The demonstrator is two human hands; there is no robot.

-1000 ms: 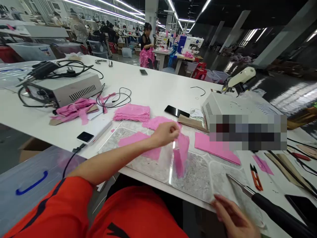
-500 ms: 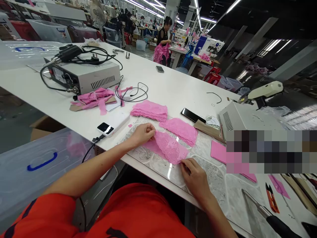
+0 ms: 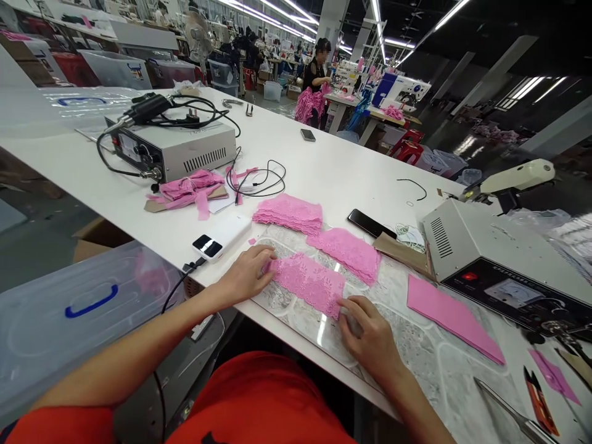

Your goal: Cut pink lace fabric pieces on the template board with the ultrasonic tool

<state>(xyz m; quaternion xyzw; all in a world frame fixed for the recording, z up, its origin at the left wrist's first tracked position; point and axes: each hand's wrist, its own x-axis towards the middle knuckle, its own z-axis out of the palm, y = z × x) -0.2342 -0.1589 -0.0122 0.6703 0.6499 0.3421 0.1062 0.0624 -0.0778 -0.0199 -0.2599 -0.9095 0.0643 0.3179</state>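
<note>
A pink lace strip [image 3: 308, 282] lies spread over a grey marble-patterned board [image 3: 296, 314] at the table's front edge. My left hand [image 3: 247, 271] holds its left end between thumb and bent fingers. At the right end, my right hand [image 3: 370, 333] has its fingertips on the edge, the fingers curled. Just behind the strip are two stacks of pink lace pieces, a farther stack [image 3: 287, 213] and a nearer stack [image 3: 346, 251]. Flat pink fabric pieces [image 3: 456, 317] lie to the right of my hands.
Grey metal machine boxes stand left [image 3: 198, 148] and right [image 3: 490, 246]. A black phone [image 3: 371, 223], a white device [image 3: 222, 237], tangled cables [image 3: 259, 182], orange thread snips [image 3: 539, 401] and tweezers [image 3: 513, 416] lie around. A person [image 3: 317, 77] works beyond the table.
The lace was partly raised and folded over; now it lies flat. My left hand has come down from a raised pinch onto the left end. The camera view has shifted slightly.
</note>
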